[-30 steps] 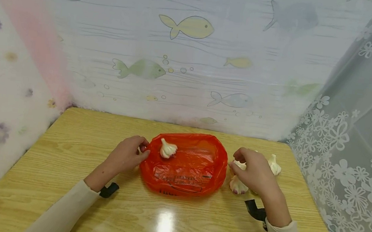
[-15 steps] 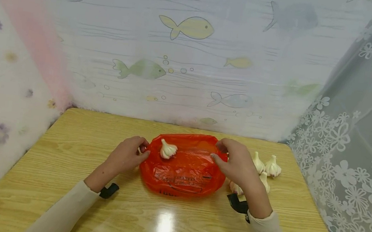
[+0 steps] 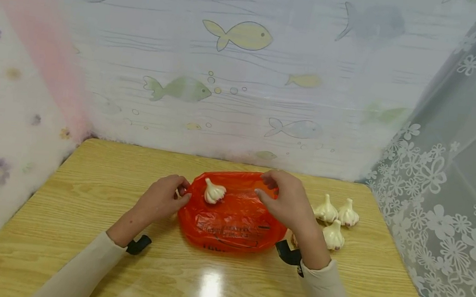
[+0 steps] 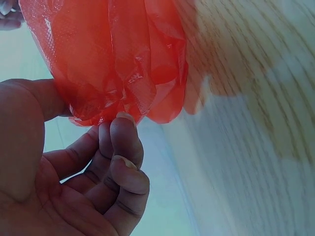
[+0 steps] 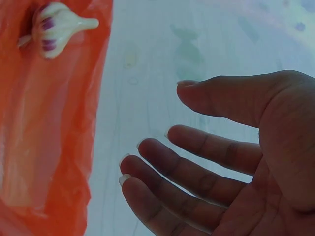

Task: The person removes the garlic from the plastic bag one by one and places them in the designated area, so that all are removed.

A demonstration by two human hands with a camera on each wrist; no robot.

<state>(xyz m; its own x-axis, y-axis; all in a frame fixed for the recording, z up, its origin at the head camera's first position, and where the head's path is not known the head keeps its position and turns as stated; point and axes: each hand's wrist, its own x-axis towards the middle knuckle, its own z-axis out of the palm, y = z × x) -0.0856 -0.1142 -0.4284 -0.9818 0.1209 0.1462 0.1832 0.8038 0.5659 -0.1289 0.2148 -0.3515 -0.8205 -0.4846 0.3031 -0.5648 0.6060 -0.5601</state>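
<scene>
- The left hand (image 3: 162, 200) sits at the left end of the red plastic bag (image 3: 235, 216). Its thumb and fingertips (image 4: 123, 129) are pinching a gathered fold of the bag's edge, as the left wrist view shows plainly.
- The right hand (image 3: 286, 202) hovers over the bag's far right part, fingers (image 5: 197, 147) relaxed and slightly apart, holding nothing. From the head view I cannot tell whether its fingertips touch the film.
- Between the two hands, one garlic bulb (image 3: 214, 192) lies on top of the bag near its left end, just beside the left hand and a little way from the right. Its pointed stem tilts up and to the left, toward the far-left corner.
- The bag lies flat on the counter (image 3: 85, 190) with its long axis running left to right, straight across from one hand to the other. So the left hand holds one end, and the right hand is over the other.
- Three more garlic bulbs (image 3: 337, 217) sit in a close cluster on the counter to the right of the bag, just beyond the right wrist. The right hand is much the nearer one to them.
- A fish-patterned curtain (image 3: 237, 71) hangs behind the counter.
</scene>
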